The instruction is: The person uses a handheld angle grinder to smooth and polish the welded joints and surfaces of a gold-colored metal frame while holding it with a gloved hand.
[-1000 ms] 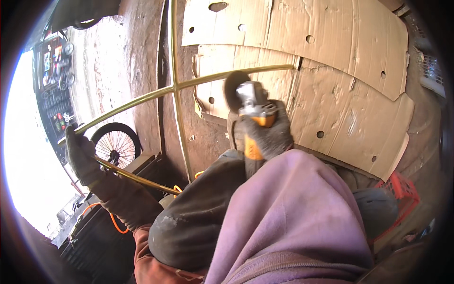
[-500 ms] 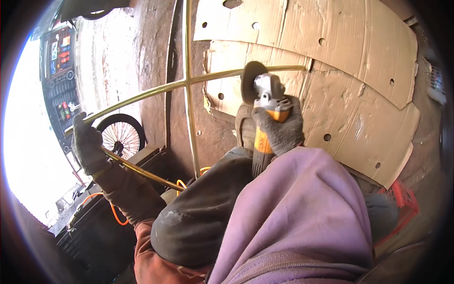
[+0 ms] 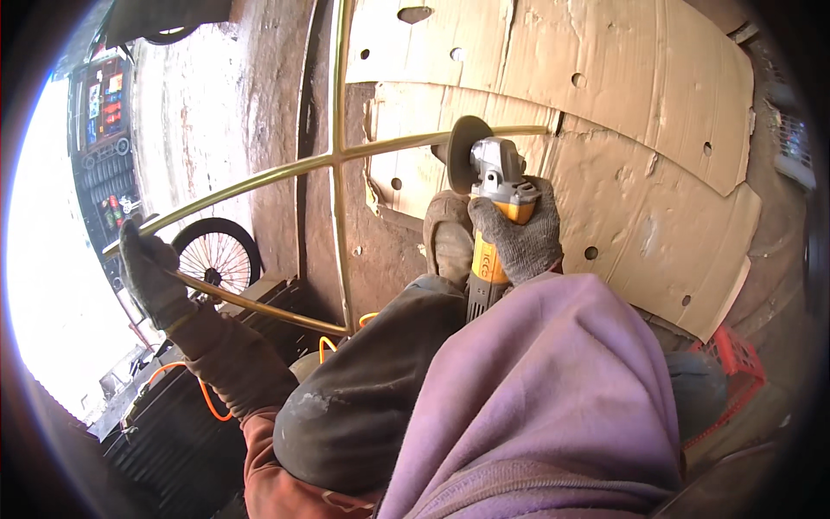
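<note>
A gold-coloured metal tube frame (image 3: 259, 179) stretches across the view, with long tubes that cross left of the middle. My left hand (image 3: 154, 272), in a dark work glove, is closed around it at its left end, where two tubes come near each other. In a grey knitted glove, my right hand (image 3: 526, 238) grips the body of a yellow and grey angle grinder (image 3: 491, 259). The grinder's dark disc (image 3: 468, 156) stands upright across the frame's right-hand tube; whether it touches the tube I cannot tell. My shoe (image 3: 448, 238) is just below the disc.
Sheets of brown cardboard (image 3: 648, 199) with round holes lie on the floor at the right. A spoked wheel (image 3: 216, 255) is behind my left hand. An orange cable (image 3: 212, 400) runs at the lower left. A red plastic crate (image 3: 742, 368) stands at the right.
My left hand has shifted a little left and down with the frame's left end. The grinder stays in my right hand, slightly lower in view, its disc still at the tube.
</note>
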Demonstrator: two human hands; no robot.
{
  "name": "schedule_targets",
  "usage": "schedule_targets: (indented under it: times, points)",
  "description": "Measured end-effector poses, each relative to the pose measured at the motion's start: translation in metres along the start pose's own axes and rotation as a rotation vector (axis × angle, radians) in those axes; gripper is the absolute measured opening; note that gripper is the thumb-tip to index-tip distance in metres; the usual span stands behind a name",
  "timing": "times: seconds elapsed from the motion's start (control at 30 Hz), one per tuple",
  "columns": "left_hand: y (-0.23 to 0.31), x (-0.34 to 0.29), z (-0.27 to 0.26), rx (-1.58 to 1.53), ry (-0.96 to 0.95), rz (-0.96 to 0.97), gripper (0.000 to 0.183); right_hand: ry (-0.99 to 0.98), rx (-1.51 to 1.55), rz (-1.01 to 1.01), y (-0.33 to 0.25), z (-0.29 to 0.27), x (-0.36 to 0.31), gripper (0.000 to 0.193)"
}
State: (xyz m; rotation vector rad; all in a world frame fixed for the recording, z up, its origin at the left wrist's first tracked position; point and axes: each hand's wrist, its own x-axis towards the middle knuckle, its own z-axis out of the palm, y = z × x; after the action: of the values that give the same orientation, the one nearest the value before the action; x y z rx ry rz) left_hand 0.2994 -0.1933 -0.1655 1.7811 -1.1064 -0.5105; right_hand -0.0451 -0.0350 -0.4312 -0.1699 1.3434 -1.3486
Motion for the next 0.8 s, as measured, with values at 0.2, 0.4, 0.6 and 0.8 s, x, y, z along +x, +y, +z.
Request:
schedule_targets:
  times: [0.2,0.4,0.6,0.8]
  points:
    - [0.053,-0.017,0.017,-0.022,0.051,0.127,0.032,-0.102,0.085,0.041,-0.027,0.008,-0.012,0.043]
    - [0.079,-0.036,0.021,-0.026,-0.048,0.302,0.04,-0.046,0.207,0.147,-0.027,-0.026,-0.007,0.042]
    - [0.103,-0.041,0.043,-0.024,-0.183,0.233,0.042,-0.236,0.238,0.009,-0.028,-0.004,-0.03,0.046]
    - [0.12,-0.044,0.008,-0.162,-0.318,0.137,0.036,-0.27,0.417,0.038,-0.036,-0.001,-0.036,0.052]
